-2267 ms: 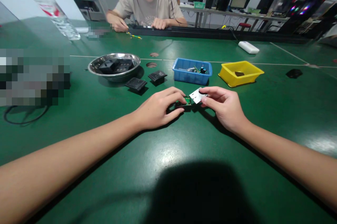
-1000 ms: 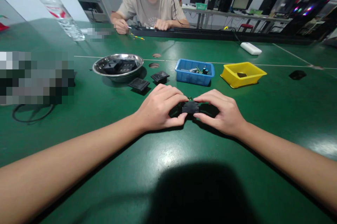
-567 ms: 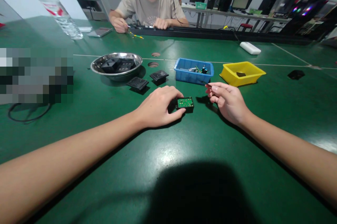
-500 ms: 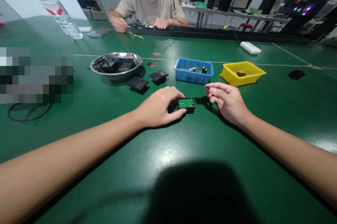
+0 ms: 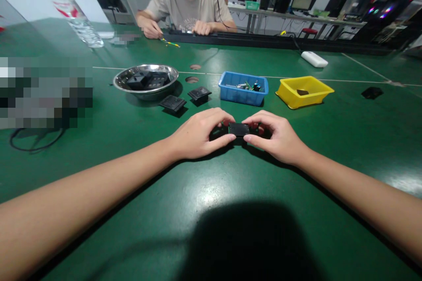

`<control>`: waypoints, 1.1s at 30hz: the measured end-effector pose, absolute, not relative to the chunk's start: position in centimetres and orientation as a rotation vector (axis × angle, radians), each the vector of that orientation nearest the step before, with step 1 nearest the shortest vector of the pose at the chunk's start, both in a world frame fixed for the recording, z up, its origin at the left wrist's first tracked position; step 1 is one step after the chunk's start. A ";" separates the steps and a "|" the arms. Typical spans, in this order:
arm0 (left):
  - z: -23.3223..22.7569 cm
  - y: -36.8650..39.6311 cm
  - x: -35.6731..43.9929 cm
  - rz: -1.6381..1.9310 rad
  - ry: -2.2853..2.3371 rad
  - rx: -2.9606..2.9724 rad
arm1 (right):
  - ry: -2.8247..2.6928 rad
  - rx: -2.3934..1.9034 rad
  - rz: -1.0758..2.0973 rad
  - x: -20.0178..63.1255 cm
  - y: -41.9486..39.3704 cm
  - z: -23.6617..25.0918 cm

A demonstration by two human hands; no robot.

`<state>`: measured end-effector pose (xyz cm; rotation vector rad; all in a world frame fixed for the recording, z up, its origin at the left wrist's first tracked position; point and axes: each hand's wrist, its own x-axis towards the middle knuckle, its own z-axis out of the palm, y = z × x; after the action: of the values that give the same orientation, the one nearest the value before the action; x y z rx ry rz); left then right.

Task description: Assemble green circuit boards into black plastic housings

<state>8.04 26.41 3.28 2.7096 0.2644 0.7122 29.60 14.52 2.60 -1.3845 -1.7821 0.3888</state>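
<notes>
Where both hands meet on the green table [image 5: 231, 210], a small black module [image 5: 239, 129] pinched from either side: left hand [image 5: 198, 133] with thumb under and fingers over its left edge, right hand [image 5: 275, 136] clamping the right edge the same way. Just beyond the grip, a blue bin [image 5: 243, 89] of small parts; beyond and to its right, a yellow bin [image 5: 303, 91]. Beyond and left, two black covers [image 5: 184, 98] lying loose beside a steel bowl [image 5: 145, 81]. Far across, another person's hands [image 5: 176, 29] at a long black strip.

Hands [image 5: 239, 133] (both) on black module [image 5: 239, 129]
</notes>
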 end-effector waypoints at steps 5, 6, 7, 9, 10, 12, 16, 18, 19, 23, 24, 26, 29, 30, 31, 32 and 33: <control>3.4 26.3 8.0 0.716 0.252 2.706 | -1.796 -1.384 0.387 29.6 14.5 2.6; 3.4 26.3 8.0 0.717 0.256 2.703 | -1.797 -1.383 0.387 29.6 14.5 2.6; 3.4 26.3 8.0 0.718 0.260 2.702 | -1.795 -1.381 0.390 29.6 14.5 2.6; 3.4 26.3 8.0 0.719 0.264 2.702 | -1.781 -1.379 0.403 29.6 14.5 2.5; 3.4 26.3 8.0 0.719 0.262 2.702 | -1.774 -1.378 0.410 29.6 14.5 2.5; 3.4 26.4 8.0 0.720 0.247 2.703 | -1.774 -1.377 0.414 29.6 14.6 2.5; 3.4 26.4 8.0 0.746 0.231 2.707 | -1.795 -1.384 0.396 29.6 14.6 2.6; 3.4 26.3 8.0 0.752 0.237 2.709 | -1.800 -1.396 0.391 29.5 14.6 2.7; 3.4 26.3 8.0 0.752 0.238 2.709 | -1.806 -1.400 0.386 29.4 14.5 2.7; 3.4 26.3 7.9 0.748 0.238 2.718 | -1.831 -1.388 0.350 29.4 14.4 2.7; 3.4 26.3 7.9 0.755 0.234 2.721 | -1.834 -1.379 0.339 29.4 14.4 2.7; 3.4 26.2 7.9 0.797 0.205 2.734 | -1.843 -1.355 0.313 29.5 14.3 2.7; 3.5 26.1 7.8 0.915 0.102 2.787 | -1.849 -1.315 0.252 29.6 14.2 2.7; 3.5 26.1 7.8 0.946 0.061 2.813 | -1.851 -1.304 0.236 29.6 14.2 2.7; 3.5 26.0 7.8 0.963 0.020 2.840 | -1.853 -1.297 0.226 29.6 14.2 2.7; 3.5 26.0 7.8 0.967 -0.018 2.867 | -1.857 -1.292 0.222 29.6 14.2 2.7; 3.4 25.9 7.8 0.963 -0.051 2.890 | -1.864 -1.289 0.224 29.6 14.2 2.7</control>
<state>7.79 25.95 3.41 2.8902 -0.0508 0.9635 29.60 14.16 2.66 -1.2892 -1.8636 0.2238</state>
